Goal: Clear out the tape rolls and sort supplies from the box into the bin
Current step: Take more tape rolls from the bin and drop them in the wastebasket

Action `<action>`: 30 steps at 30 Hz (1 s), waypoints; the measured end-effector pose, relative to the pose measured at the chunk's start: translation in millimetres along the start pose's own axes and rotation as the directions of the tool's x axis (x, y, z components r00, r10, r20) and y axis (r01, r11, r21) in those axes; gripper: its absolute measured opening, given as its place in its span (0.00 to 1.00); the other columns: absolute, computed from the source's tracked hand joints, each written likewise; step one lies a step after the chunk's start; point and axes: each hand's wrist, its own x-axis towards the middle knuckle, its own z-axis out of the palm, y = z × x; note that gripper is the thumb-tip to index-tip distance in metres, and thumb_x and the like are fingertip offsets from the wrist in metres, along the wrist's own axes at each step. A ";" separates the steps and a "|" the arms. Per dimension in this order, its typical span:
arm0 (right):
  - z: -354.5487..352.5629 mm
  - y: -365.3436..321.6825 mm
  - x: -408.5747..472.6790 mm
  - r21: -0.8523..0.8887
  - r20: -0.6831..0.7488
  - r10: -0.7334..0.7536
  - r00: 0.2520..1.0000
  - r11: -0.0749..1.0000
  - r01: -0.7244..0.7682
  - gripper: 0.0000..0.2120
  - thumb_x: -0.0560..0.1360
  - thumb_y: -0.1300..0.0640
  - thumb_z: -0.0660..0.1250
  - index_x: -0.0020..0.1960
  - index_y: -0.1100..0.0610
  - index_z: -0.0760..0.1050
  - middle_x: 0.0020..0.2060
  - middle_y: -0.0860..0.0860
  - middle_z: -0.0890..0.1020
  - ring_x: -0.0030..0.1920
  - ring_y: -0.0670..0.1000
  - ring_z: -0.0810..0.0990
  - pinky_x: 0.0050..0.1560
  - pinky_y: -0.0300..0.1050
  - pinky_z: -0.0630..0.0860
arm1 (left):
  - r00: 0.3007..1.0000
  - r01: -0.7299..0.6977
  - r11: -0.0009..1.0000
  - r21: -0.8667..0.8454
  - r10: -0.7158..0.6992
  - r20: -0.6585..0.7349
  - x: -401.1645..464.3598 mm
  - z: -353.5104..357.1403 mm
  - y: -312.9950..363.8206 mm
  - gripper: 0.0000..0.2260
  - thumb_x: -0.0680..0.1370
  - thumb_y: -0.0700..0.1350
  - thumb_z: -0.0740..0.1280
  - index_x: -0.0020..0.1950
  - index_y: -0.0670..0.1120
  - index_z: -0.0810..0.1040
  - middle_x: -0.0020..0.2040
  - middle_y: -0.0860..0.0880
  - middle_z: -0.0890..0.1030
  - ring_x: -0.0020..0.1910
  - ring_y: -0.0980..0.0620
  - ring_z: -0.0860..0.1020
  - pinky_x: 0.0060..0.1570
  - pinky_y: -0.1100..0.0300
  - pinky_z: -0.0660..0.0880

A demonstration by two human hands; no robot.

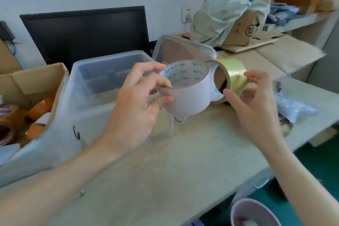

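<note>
Both hands work above the desk (183,161): my left hand (135,101) pinches a white tape roll (190,95), my right hand (255,104) grips the yellow tape roll (233,73) touching it, clear bin (102,71) just behind, cardboard box (36,82) farther left.

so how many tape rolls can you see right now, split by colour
white tape roll, held in the left hand: 1
yellow tape roll, held in the right hand: 1
orange tape rolls in the cardboard box, such as and: at least 3
total: at least 5; the box is cut off at the edge, so more may be hidden
</note>
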 end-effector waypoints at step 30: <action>-170.7 217.3 -282.5 -0.228 -0.400 0.635 0.661 0.630 -0.743 0.27 0.70 0.58 0.75 0.64 0.58 0.67 0.55 0.47 0.70 0.54 0.54 0.73 0.55 0.52 0.74 | 0.633 0.458 0.872 -0.171 -0.185 0.752 -169.3 309.5 49.6 0.08 0.73 0.34 0.70 0.47 0.45 0.77 0.52 0.49 0.73 0.51 0.52 0.75 0.58 0.50 0.75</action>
